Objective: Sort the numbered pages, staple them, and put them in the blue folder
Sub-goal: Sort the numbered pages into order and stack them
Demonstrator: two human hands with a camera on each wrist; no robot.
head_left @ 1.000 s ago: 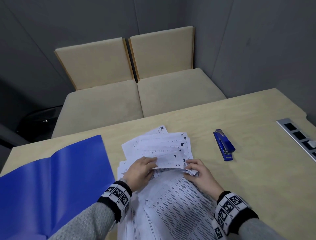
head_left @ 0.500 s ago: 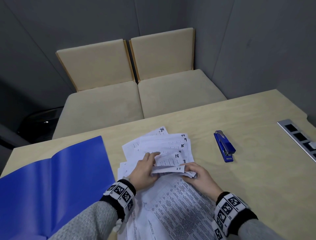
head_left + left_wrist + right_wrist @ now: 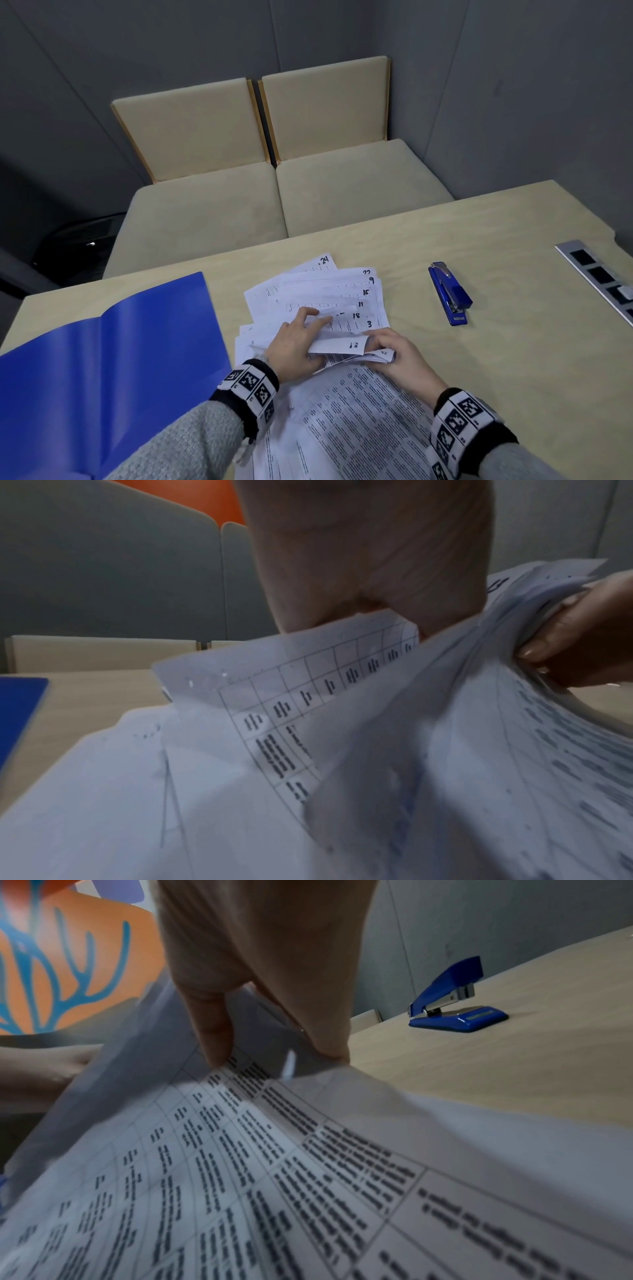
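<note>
White numbered pages (image 3: 329, 294) lie fanned on the table, showing corner numbers such as 24, 9, 15, 11, 18 and 3. My left hand (image 3: 318, 315) rests on the fan with index finger and thumb stretched out flat. A sheet marked 13 (image 3: 342, 344) curls up between my hands. My right hand (image 3: 373, 346) pinches the corners of several lifted pages (image 3: 308, 1150) between thumb and fingers. The blue folder (image 3: 102, 359) lies open at the left. The blue stapler (image 3: 450, 294) sits to the right of the pages, untouched.
A metal socket strip (image 3: 599, 277) is set into the table (image 3: 496, 359) near its right edge. Two beige seats (image 3: 274, 192) stand behind the far edge. More printed sheets (image 3: 349, 428) spread toward me between my wrists.
My left fingers slid up the fan and spread flat. The sheet marked 13 has turned up in front, and 18 and 11 now show. My right hand stayed on the corners.
</note>
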